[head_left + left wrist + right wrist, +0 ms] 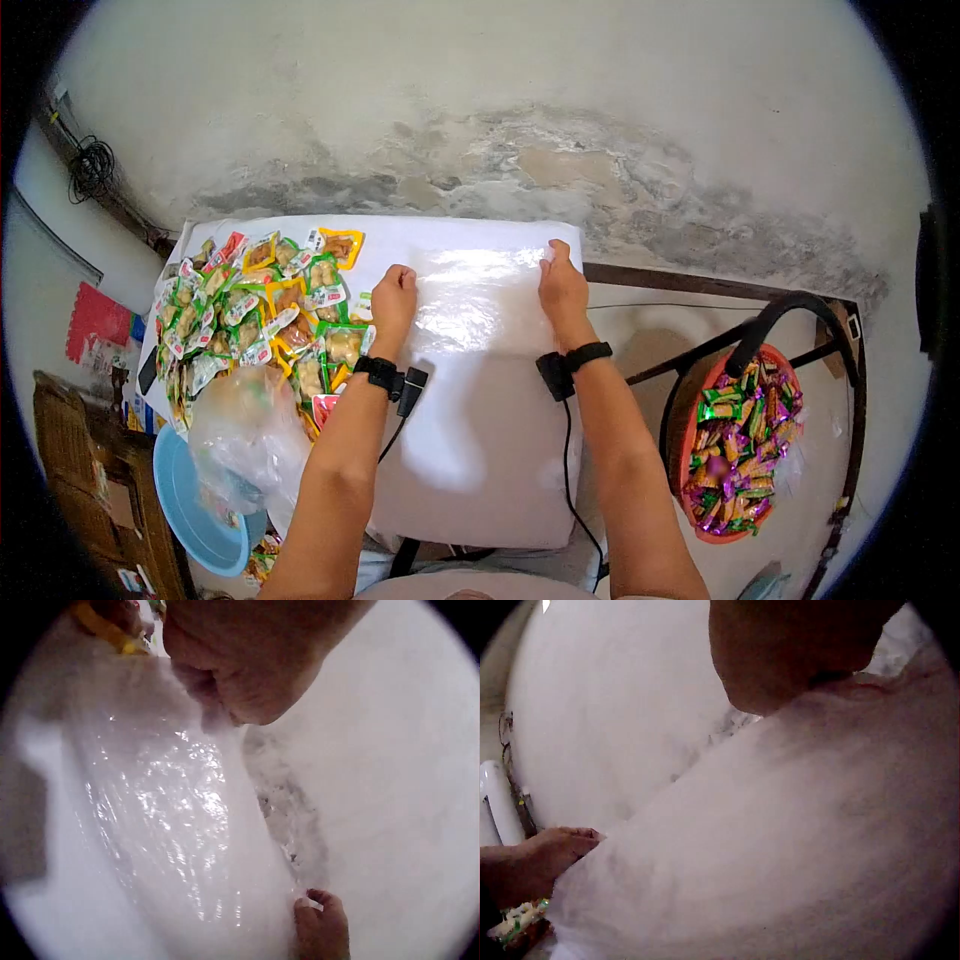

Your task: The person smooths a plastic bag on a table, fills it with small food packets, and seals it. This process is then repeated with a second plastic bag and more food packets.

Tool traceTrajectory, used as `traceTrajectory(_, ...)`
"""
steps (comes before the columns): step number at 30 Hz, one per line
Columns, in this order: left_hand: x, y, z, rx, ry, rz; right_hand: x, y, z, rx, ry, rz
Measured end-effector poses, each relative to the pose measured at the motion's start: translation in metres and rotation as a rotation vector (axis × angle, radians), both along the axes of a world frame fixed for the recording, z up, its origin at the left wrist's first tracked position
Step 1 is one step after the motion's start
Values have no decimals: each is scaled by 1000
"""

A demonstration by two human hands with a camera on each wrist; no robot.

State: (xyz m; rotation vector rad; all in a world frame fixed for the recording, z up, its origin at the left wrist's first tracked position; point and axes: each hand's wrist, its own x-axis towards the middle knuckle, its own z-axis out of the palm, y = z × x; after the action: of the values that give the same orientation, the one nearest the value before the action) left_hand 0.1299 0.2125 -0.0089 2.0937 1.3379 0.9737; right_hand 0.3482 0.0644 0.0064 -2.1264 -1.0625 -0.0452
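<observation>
A flat, glossy clear plastic bag (470,300) is stretched between my two hands above the white table. My left hand (397,305) pinches its left top corner, close to the heap of snack packets (255,300). At the opposite corner, my right hand (563,290) grips the edge between thumb and fingers. Light glints off the taut plastic (180,802) in the left wrist view, with the right hand (321,926) at its far corner. From the right wrist, the plastic (705,847) looks milky and runs to the left hand (544,859).
A blue basin (200,520) with a crumpled clear plastic bag (245,430) stands at the table's left front. To the right is a red basket (685,490) of small wrapped candies (745,440). A stained wall (520,120) rises behind the white-covered table (460,500).
</observation>
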Motion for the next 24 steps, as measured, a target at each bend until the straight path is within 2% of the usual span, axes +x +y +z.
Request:
traceTrajectory(4, 2, -8, 16, -38, 102, 7, 2, 0, -7, -60, -37, 0)
traceTrajectory(6, 3, -14, 27, 237, 155, 64, 4, 1, -8, -86, -31, 6)
traceTrajectory(7, 7, -16, 26, 236, 158, 64, 6, 1, -11, -87, -28, 6)
traceTrajectory(9, 21, -24, 23, 402, 112, -333, 7, 3, -16, -41, -65, 16)
traceTrajectory(11, 44, -48, 27, 500, 372, -547, 5, 5, -17, -43, -44, -4)
traceTrajectory(14, 64, -57, 16, 435, 671, -685, 4, 6, -15, -107, 3, -32)
traceTrajectory(18, 67, -51, -2, 277, 693, -631, 2, 4, -10, -201, 86, -48)
traceTrajectory(22, 65, -51, -4, 270, 655, -621, -6, -2, 6, -198, 34, 23)
traceTrajectory(24, 66, -49, -6, 268, 658, -624, -18, -4, 8, -163, -444, 309)
